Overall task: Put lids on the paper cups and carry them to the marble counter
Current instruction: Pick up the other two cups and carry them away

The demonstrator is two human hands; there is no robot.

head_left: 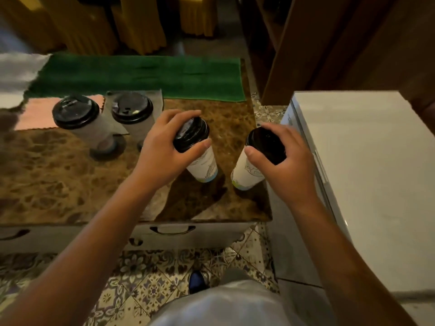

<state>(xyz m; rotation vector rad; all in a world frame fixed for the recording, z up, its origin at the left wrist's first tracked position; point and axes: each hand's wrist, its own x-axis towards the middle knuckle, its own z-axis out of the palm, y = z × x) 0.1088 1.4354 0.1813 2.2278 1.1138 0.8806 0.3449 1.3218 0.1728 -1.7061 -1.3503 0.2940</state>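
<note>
Left hand (164, 147) and right hand (286, 151) each grip a lidded cup's black lid from above, cups on marble counter (58, 184)

Both bare forearms reach forward from the bottom corners and converge toward the middle. The left hand (164, 147) is turned palm-right, fingers curled over the top of what it grips, thumb pressed along the near side. The right hand (286, 154) mirrors it (palm-left), fingers wrapped round the far side, thumb on the inner edge. The wrists are level, the hands near each other but apart.
</note>
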